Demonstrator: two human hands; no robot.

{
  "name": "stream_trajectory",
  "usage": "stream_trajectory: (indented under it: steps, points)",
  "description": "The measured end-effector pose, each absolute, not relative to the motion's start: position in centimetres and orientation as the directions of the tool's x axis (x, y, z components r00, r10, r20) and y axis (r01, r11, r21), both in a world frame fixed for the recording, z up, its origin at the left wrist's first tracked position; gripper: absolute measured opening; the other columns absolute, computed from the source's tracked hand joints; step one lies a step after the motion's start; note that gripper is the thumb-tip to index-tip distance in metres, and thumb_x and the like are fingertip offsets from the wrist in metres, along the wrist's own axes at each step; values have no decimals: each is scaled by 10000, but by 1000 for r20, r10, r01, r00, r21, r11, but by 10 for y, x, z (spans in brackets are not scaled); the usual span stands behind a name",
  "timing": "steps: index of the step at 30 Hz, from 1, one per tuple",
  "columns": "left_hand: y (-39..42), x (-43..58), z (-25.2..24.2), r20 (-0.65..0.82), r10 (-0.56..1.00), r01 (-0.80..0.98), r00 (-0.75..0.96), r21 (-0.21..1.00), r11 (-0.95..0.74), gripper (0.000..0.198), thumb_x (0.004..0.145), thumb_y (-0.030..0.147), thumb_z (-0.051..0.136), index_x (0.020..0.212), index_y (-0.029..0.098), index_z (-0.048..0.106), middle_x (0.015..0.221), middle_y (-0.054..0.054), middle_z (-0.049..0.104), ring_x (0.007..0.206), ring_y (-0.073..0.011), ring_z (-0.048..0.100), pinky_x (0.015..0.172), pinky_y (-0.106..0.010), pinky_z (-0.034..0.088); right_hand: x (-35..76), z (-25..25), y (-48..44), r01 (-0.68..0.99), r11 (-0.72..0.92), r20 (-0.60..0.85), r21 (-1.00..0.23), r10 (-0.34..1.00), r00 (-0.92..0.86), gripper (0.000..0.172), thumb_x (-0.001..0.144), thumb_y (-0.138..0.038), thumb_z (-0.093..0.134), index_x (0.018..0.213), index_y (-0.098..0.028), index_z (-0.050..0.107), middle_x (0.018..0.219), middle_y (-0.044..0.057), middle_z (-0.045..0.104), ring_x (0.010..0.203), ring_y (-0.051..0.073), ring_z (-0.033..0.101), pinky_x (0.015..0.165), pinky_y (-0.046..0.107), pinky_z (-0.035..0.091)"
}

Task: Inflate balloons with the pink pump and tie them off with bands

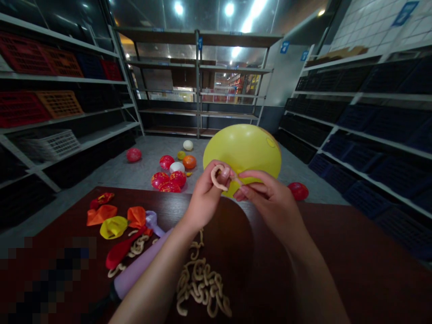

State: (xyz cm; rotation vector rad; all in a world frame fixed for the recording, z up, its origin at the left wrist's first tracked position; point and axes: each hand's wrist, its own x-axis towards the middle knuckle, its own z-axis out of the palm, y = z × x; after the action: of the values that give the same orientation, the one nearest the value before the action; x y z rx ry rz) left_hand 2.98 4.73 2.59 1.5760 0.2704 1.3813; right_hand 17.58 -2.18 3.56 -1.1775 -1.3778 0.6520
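Observation:
Just beyond my hands is a large inflated yellow balloon (241, 150), its near end hidden behind my fingers. My left hand (206, 191) is closed, and a beige curled cord (216, 177) loops out over its thumb. Pinched fingers of my right hand (270, 193) pull on a thin pale strand stretched between the hands, which looks like part of that cord. The balloon's neck is hidden. On the table below lies a pile of similar curled cords (202, 285). Beside my left forearm lies a purple balloon pump (141, 265) with a black end.
Deflated balloons, orange (101, 215), yellow (114, 227) and red (121, 249), lie on the brown table's (337, 252) left side. Several inflated balloons (168, 180) rest on the floor beyond. Shelves with crates (57, 103) line both sides; a metal rack (197, 81) stands behind.

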Motion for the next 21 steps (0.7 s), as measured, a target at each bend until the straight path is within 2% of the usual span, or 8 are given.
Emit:
stream_trajectory:
  steps: [4,6,9,13,17,21]
  points:
    - [47,29,32,606,702,-450,374,781,-434,255,959,395,595,847,167,573,699,5,531,589,-102,448,551,-228,367,170,40,-30,563,304,505,-769,828,243,187,881,-356,635,1006,-229,688,850,25,761,785,184,728,748,318,556]
    - [47,29,32,609,692,-439,388,782,-442,274,952,403,606,822,165,564,703,1,547,595,-102,465,555,-226,380,166,44,-33,604,307,560,-736,777,287,160,891,-353,615,927,-215,686,788,19,741,719,166,707,685,289,540]
    - [46,30,29,621,665,-414,414,779,-471,285,944,413,618,812,167,559,715,-1,563,633,-109,500,600,-229,417,162,48,-32,444,372,534,-815,779,328,179,875,-369,622,851,-194,658,673,-2,688,544,122,632,524,237,492]
    - [43,29,28,669,614,-380,419,743,-551,254,947,388,620,818,171,586,733,-12,604,674,-125,547,636,-239,446,157,47,-30,116,390,403,-913,824,398,232,824,-414,686,848,-187,641,630,-20,644,387,71,488,324,186,292]
    - [38,27,31,801,459,-344,384,585,-734,156,922,318,668,861,175,669,814,-44,695,748,-147,623,697,-260,478,155,48,-30,-107,380,296,-919,843,448,286,742,-425,769,865,-192,659,568,-42,601,366,59,438,309,173,250]
    - [35,25,35,852,367,-317,374,489,-813,124,881,304,722,855,184,705,815,-51,725,717,-152,635,659,-267,483,155,50,-31,-181,367,265,-912,868,420,296,693,-418,810,825,-190,677,544,-50,566,380,49,411,323,171,243]
